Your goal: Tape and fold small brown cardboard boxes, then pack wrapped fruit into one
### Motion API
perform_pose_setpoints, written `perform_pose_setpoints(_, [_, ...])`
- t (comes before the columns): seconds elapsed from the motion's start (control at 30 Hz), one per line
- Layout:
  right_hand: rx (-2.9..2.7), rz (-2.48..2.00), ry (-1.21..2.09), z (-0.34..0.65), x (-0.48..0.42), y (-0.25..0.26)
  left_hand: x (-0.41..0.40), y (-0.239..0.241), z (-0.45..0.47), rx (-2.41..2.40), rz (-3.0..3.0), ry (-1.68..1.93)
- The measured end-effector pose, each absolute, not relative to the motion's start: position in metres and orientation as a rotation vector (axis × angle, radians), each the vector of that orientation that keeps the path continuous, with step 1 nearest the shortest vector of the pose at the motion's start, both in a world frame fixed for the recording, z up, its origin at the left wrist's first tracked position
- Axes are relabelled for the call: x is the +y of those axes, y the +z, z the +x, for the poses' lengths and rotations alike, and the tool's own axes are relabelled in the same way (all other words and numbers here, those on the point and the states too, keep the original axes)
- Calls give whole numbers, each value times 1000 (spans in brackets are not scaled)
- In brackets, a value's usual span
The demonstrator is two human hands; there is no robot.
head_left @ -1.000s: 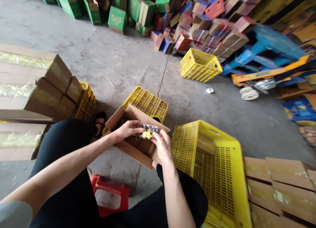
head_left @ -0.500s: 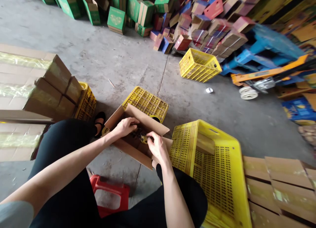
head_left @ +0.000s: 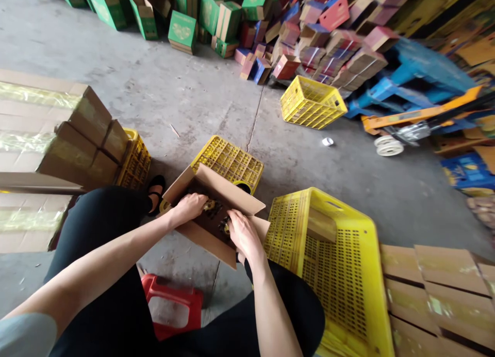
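Between my knees stands an open cardboard box (head_left: 231, 188) with its flaps up, tilted across the view. Small dark-and-yellow items (head_left: 212, 207) lie inside it; their kind is too small to make out. My left hand (head_left: 191, 207) reaches in over the left side, its fingers curled down at one of these items. At the right end, my right hand (head_left: 243, 233) has its fingers closed round another small dark-and-yellow item (head_left: 225, 225). Parts of both hands' fingertips are hidden inside the box.
An upturned yellow crate (head_left: 232, 158) lies just beyond the box. A large yellow crate (head_left: 340, 274) stands by my right knee, beside taped cartons (head_left: 436, 279). More cartons (head_left: 77, 140) are stacked at left. A red stool (head_left: 195, 305) is below me; a pallet jack (head_left: 425, 114) stands farther right.
My left hand has moved back and lower in the box, uncovering items near its fingers. My right hand has shifted slightly left and down with its dark-and-yellow item.
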State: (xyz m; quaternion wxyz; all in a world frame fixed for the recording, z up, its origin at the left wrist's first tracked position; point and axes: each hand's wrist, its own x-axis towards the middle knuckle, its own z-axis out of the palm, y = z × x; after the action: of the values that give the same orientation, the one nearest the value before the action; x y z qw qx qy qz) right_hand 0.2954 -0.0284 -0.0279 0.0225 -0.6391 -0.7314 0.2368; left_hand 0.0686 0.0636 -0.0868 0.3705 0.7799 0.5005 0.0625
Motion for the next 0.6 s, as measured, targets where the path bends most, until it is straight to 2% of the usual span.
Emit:
perform_pose_setpoints(0.33, [-1763,-1865,881,300,-21,-35,81,-60,83,1106,1849,308])
perform_pose_setpoints(0.6, [-1072,-1674,1062,305,-10,-29,76,-30,85,883,1143,448])
